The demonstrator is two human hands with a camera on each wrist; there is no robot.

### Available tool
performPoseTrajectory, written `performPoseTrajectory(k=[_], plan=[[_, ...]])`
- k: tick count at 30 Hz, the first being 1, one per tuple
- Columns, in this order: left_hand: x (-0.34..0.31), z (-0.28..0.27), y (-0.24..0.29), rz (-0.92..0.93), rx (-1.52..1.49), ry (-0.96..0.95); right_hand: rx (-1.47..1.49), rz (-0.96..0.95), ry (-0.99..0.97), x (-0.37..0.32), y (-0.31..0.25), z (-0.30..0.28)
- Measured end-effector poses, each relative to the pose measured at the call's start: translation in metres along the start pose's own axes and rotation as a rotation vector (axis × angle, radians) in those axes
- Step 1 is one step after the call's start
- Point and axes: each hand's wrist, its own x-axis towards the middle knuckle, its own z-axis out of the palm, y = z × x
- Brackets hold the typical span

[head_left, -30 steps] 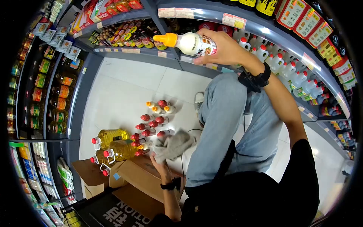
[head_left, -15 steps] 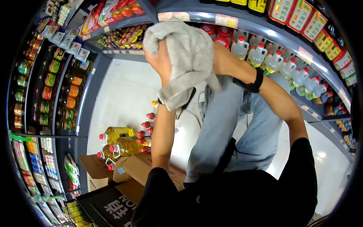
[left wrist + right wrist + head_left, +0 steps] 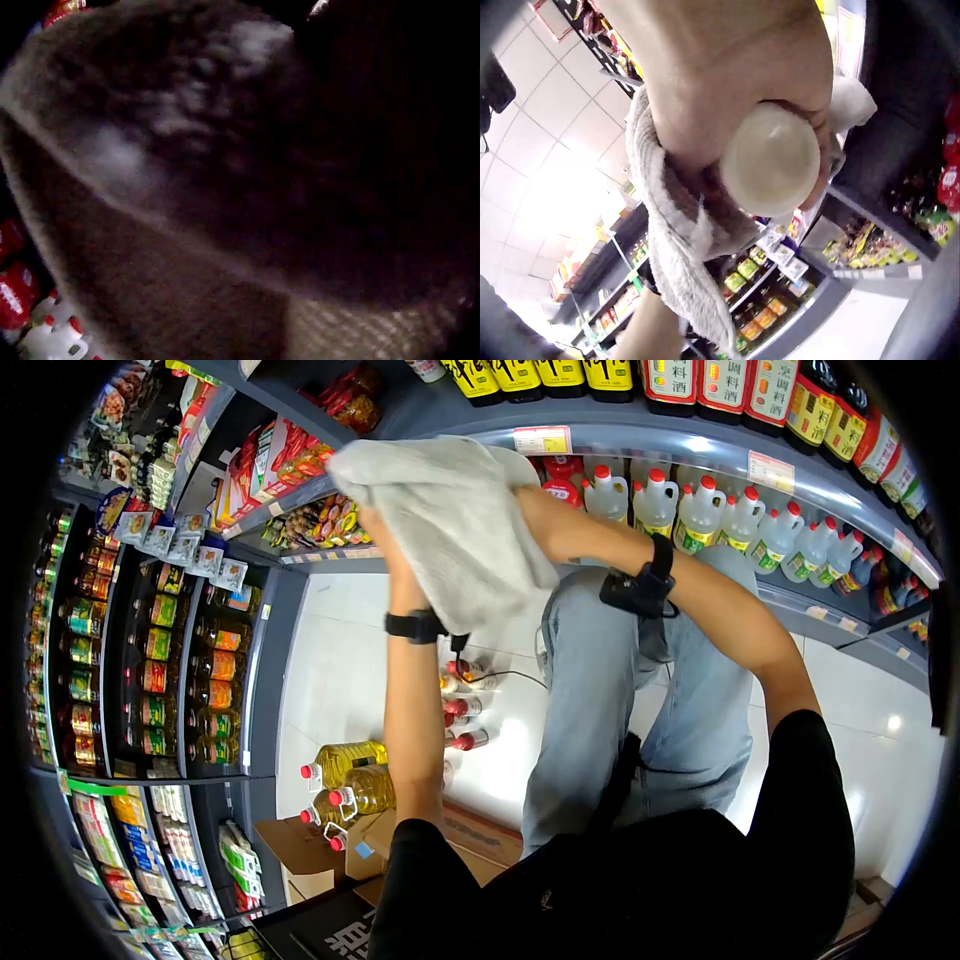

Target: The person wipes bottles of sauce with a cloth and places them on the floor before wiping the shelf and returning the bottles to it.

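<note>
A grey cloth (image 3: 445, 510) hangs over both hands in front of the shelf and covers most of their fingers. Under its left side my left hand (image 3: 383, 545) grips it against the bottle's hidden upper part. My right hand (image 3: 727, 97) holds the white bottle (image 3: 772, 161), whose round base faces the right wrist camera, with the fingers curled round its side. Dark folds of the cloth (image 3: 172, 187) fill nearly all of the left wrist view.
Clear jugs with red caps (image 3: 700, 515) line the shelf ahead, with yellow-labelled bottles (image 3: 545, 375) above. On the floor stand red-capped bottles (image 3: 465, 710) and large oil jugs (image 3: 350, 760). An open cardboard box (image 3: 375, 840) lies at the lower left, beside the person's knees.
The left hand brought the cloth up from the floor bottles onto the orange-capped bottle in the right hand. The cloth now hides the cap and label. The head view has shifted.
</note>
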Motion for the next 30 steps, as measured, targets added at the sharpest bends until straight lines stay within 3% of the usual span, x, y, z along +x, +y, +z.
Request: performPoseTrajectory(k=[2,3,4,6,8,10,12,15,16,18,20,22,24,25,26,28,30], plan=[[0.023,-0.028,0.002,-0.268,-0.278,0.158,-0.359,0.250,-0.142,0.005,-0.015,-0.023],[0.024,-0.033,0.012,-0.132,-0.213,0.124,-0.340,0.201,-0.130,0.005,-0.025,-0.034],[0.024,-0.039,0.022,-0.125,-0.216,0.131,-0.241,0.346,-0.198,0.006,-0.037,-0.047],[0.026,-0.052,0.034,-0.112,0.167,0.221,-0.163,0.306,-0.051,0.005,-0.023,-0.048],[0.017,-0.067,0.011,-0.129,0.210,0.242,-0.222,0.243,0.005,0.004,-0.012,-0.047],[-0.008,-0.073,-0.028,-0.176,-0.073,0.337,-0.282,0.182,0.055,0.005,-0.014,-0.047],[-0.035,-0.070,-0.057,-0.252,-0.205,0.461,-0.297,0.304,-0.031,0.009,-0.018,-0.047],[-0.064,-0.070,-0.093,-0.390,-0.420,0.511,-0.367,0.347,0.022,0.008,-0.007,-0.037],[-0.072,-0.076,-0.102,-0.396,-0.432,0.520,-0.401,0.393,0.082,0.008,-0.004,-0.036],[-0.082,-0.093,-0.122,-0.445,-0.811,0.348,-0.415,0.442,0.071,0.010,-0.001,-0.040],[-0.089,-0.101,-0.144,-0.464,-0.679,0.437,-0.387,0.396,0.158,0.010,0.002,-0.044],[-0.099,-0.101,-0.165,-0.485,-0.543,0.521,-0.326,0.406,0.148,0.011,0.000,-0.045],[-0.108,-0.085,-0.170,-0.475,-0.386,0.502,0.036,0.546,0.150,0.015,-0.002,-0.044],[-0.109,-0.081,-0.171,-0.487,-0.515,0.515,0.128,0.486,0.173,0.015,0.003,-0.039],[-0.104,-0.070,-0.155,-0.497,-0.516,0.514,0.126,0.496,0.176,0.017,0.004,-0.037],[-0.092,-0.046,-0.107,-0.421,-0.558,0.494,0.488,0.564,0.183,0.022,-0.001,-0.034],[-0.070,-0.019,-0.057,-0.367,-0.627,0.395,0.565,0.489,0.131,0.028,-0.021,-0.024]])
